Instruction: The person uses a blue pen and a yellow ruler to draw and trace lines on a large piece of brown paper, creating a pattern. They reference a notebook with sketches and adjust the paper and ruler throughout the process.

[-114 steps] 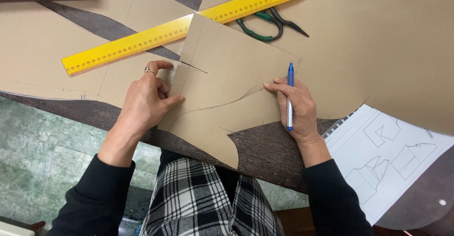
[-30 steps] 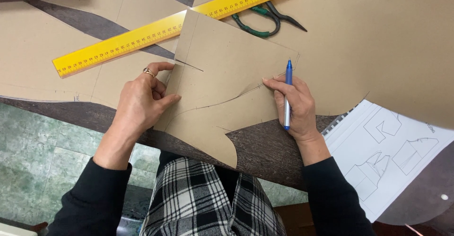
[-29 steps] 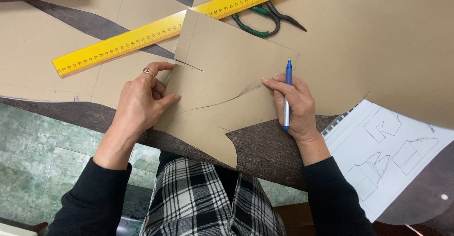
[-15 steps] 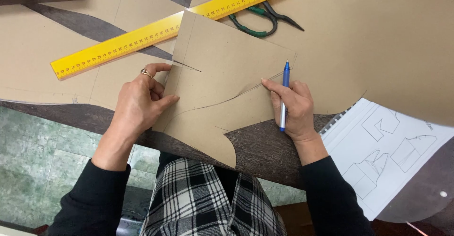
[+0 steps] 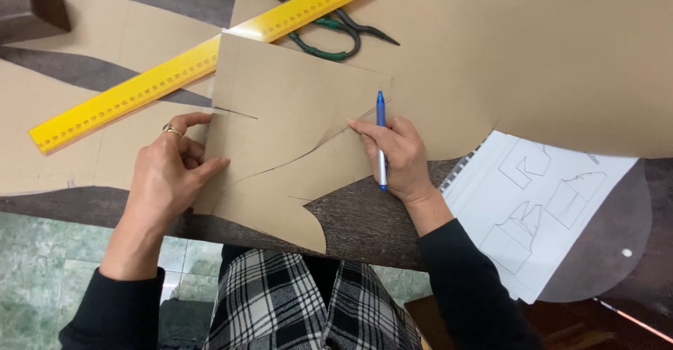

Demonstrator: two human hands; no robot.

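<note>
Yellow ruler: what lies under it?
The yellow ruler lies across brown pattern paper and over green-handled scissors, whose handles show below it. Where the blades cross beneath is covered.

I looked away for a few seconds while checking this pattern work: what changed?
Little: the right hand, holding the blue pen, slid slightly leftward along the cut brown paper piece. The left hand stays pressing it flat; yellow ruler and scissors unmoved.
</note>
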